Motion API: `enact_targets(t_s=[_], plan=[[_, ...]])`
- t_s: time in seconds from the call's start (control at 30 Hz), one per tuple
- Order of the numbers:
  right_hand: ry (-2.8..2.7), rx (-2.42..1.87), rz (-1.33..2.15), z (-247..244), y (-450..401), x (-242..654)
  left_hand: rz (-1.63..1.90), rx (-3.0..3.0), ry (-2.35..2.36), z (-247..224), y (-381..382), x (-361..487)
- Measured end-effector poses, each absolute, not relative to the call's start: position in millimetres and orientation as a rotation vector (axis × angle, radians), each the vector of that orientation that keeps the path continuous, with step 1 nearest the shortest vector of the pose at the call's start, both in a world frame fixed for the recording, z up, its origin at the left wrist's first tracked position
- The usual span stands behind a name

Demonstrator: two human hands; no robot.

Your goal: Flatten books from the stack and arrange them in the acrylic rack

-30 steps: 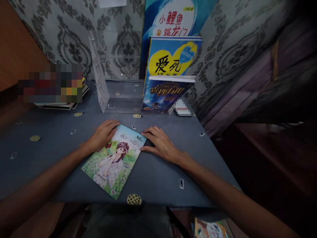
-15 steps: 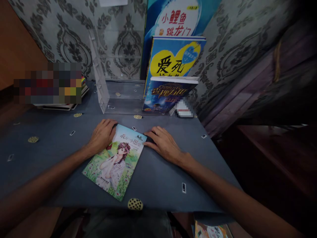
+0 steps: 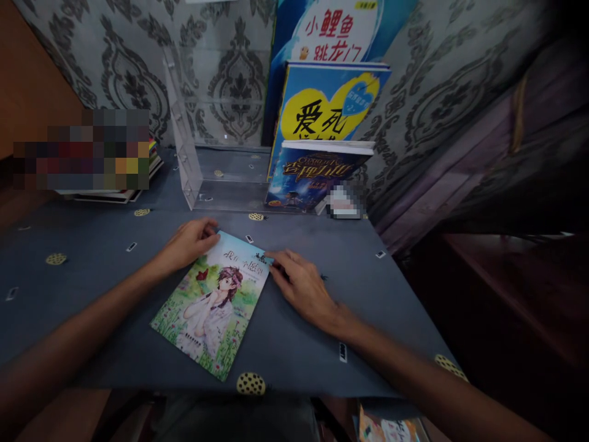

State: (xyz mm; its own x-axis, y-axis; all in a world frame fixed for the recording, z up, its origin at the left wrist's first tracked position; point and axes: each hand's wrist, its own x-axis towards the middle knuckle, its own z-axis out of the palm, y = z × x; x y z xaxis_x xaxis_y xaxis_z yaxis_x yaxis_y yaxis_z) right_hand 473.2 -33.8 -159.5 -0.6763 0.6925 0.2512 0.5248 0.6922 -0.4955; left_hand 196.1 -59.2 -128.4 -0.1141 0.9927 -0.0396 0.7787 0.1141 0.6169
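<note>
A thin book [image 3: 214, 307] with a drawn figure among flowers on its cover lies flat and tilted on the dark blue tablecloth [image 3: 294, 344]. At its upper left corner is my left hand [image 3: 196, 236], fingers curled, thumb by the edge. My right hand [image 3: 301, 285] rests at the upper right corner, its fingertips and thumb at the edge. Both hands seem to hold the book by these corners. Behind it stands a clear acrylic rack [image 3: 184, 138], its right side holding a dark blue book [image 3: 299, 178], a blue and yellow book [image 3: 317, 104] and a taller blue book [image 3: 338, 31].
A pile of books [image 3: 110, 195], partly pixelated, lies at the left back. A small pixelated object [image 3: 345, 202] sits right of the rack. Below the front edge is a colourful packet [image 3: 391, 428]. A curtain [image 3: 442, 166] hangs at the right.
My right hand has moved slightly down, its fingers now over the book's right corner. My left hand's fingers are more curled. The view has shifted slightly.
</note>
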Motion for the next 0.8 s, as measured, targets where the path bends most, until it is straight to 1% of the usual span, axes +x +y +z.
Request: enact_targets(t_s=[0.3, 0.5, 0.7, 0.8], plan=[[-2.308, -0.885, 0.693, -166.0, -29.6, 472.4, 0.616, 1.432, 1.690, -128.1, -48.3, 186.9], [-2.269, -0.877, 0.763, -164.4, -24.8, 469.2, 0.707, 1.305, 1.569, -125.9, -50.7, 187.1], [-2.243, -0.868, 0.747, -166.3, 7.5, 455.3, 0.865, 1.362, 1.699, -125.6, -32.8, 177.5], [-2.264, -0.833, 0.690, -168.5, 21.2, 447.2, 0.780, 1.625, 1.869, -129.4, -31.2, 175.5]])
